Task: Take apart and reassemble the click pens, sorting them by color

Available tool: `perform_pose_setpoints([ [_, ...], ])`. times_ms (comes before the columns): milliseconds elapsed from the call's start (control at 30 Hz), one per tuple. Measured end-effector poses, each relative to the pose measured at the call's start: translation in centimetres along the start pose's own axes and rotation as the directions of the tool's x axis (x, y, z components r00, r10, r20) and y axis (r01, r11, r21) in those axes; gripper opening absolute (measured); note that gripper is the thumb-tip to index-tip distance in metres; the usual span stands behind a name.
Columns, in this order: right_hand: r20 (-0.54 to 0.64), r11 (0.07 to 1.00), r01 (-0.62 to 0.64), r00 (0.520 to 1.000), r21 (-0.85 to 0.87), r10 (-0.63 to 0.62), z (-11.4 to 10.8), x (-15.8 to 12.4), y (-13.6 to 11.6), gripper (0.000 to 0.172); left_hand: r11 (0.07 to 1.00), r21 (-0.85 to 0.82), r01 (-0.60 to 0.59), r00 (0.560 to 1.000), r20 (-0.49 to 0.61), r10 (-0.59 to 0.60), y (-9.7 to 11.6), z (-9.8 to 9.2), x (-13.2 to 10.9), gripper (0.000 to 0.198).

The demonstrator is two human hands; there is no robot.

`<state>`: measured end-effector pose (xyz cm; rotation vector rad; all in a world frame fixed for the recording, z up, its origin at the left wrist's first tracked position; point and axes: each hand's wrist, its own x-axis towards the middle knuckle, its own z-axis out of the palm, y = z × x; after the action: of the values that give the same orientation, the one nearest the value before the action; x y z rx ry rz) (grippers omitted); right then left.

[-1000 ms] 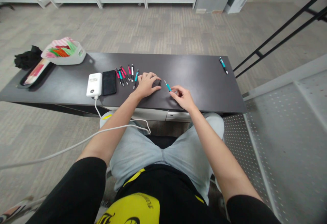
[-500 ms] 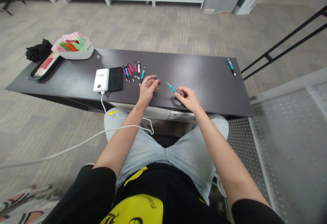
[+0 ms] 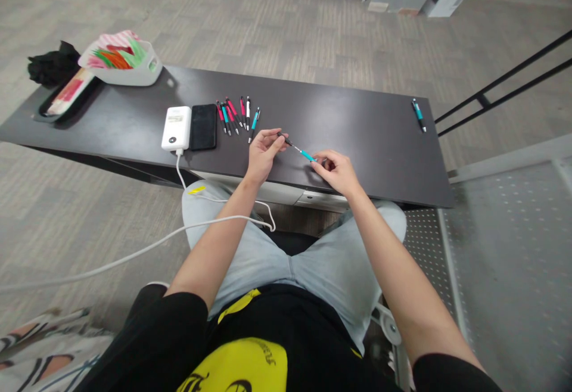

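Above the dark table, my right hand pinches the teal barrel of a pen, whose thin refill end points toward my left hand. My left hand is closed on a dark pen grip section. The grip section and the pen's thin end meet in line between my hands; how far one sits inside the other I cannot tell. Just beyond my left hand lies a teal pen. Left of it rest a white pen and several pink and teal pens.
A white power bank with a white cable lies beside a black phone. Further left are a white basket, a black tray and a black cloth bundle. One teal pen lies near the right edge.
My hands have come closer together. The dark grip section, apart from the pen's thin end before, now meets it. The view has shifted slightly.
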<state>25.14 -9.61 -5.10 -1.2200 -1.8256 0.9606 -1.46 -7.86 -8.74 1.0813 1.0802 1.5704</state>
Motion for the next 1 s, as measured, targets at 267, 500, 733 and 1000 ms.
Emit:
perform_pose_setpoints([
  [267, 0.004, 1.000, -0.009, 1.000, -0.011, 0.009, -0.2, -0.2, -0.6, 0.041, 1.000, -0.029, 0.000, 1.000, 0.018, 0.000, 0.2, 0.0, -0.4, 0.060],
  [500, 0.004, 1.000, -0.005, 1.000, -0.017, 0.006, -0.2, -0.2, -0.4, 0.038, 0.999, -0.038, -0.023, 0.997, 0.066, 0.025, -0.1, -0.1, -0.6, 0.062],
  [733, -0.025, 1.000, -0.006, 1.000, -0.024, 0.005, -0.2, -0.3, -0.6, 0.042, 0.999, -0.036, 0.037, 0.991, 0.129, -0.032, 0.5, 0.1, -0.8, 0.066],
  [1000, -0.090, 0.999, 0.029, 0.995, -0.017, -0.031, -0.2, 0.0, 0.6, 0.063, 0.992, 0.104, 0.065, 0.983, 0.166, -0.081, 1.1, 0.1, -0.9, 0.057],
])
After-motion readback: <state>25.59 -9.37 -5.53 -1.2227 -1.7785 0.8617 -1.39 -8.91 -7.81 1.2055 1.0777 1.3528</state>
